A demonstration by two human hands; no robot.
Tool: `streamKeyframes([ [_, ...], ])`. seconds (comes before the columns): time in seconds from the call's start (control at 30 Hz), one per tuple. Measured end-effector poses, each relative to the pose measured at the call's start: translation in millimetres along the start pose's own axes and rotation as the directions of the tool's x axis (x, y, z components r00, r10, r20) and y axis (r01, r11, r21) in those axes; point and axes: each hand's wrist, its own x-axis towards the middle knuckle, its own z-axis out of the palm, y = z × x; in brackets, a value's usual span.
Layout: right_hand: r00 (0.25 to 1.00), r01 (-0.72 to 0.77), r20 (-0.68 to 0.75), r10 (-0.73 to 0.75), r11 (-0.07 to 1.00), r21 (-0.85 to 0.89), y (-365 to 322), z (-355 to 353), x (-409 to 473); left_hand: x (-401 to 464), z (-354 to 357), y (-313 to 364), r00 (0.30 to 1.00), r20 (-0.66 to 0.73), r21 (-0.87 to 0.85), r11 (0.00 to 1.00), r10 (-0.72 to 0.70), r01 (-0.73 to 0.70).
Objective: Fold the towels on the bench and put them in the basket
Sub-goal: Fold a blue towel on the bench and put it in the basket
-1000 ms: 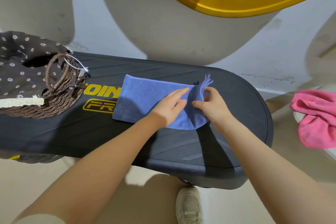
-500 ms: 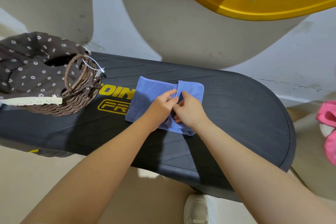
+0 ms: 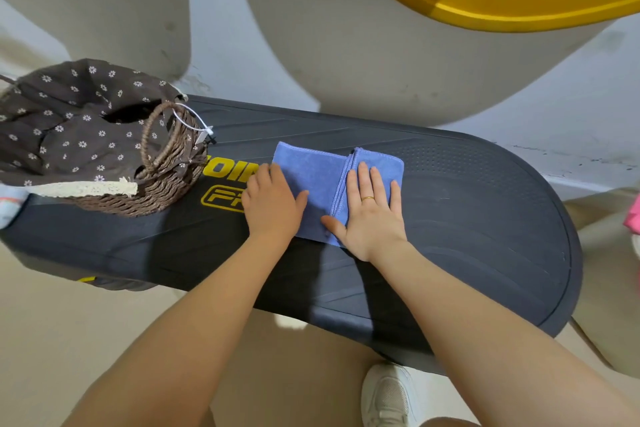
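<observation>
- Pressing flat with straight fingers, both hands rested on the blue microfibre towel, which lay on the black oval plastic bench; neither hand gripped it.
- The left hand covered the towel's edge at 9 o'clock, and the right hand, wearing a gold ring, lay on the folded flap at 3 o'clock.
- The towel's long axis ran from 9 to 3 o'clock, with the flap's stitched edges forming a seam from 12 to 6 between the hands.
- The brown wicker basket with a dark floral fabric liner stood on the bench at 9 o'clock from the towel, near but apart, so the left hand was nearer to it.
- Judging from this, another fold across the long axis seemed likely before the move toward 9 o'clock.
- The bench top was ribbed and dotted, with yellow lettering partly hidden.
- A pink cloth showed at the 3 o'clock edge of the view; pale floor lay below, and a white shoe at 6 o'clock.
</observation>
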Motion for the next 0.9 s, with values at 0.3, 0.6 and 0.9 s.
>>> streamKeyframes([
  [0.3, 0.999, -0.005, 0.046, 0.005, 1.0, -0.005, -1.3, -3.6, 2.1, 11.5, -11.6, -7.8, 0.92, 0.183, 0.0, 0.936, -0.347, 0.353],
  [0.6, 0.968, 0.081, 0.22, -0.123, 0.978, 0.191, 15.4, -26.2, 4.8, -11.8, -37.0, 34.5, 0.963, -0.014, -0.642, 0.736, 0.269, -0.215],
  [0.9, 0.928, -0.212, 0.203, 0.313, -0.004, 0.977, 33.2, -52.7, 8.2, -40.6, 13.7, 72.4, 0.887, 0.138, -0.511, 0.799, 0.441, -0.317],
])
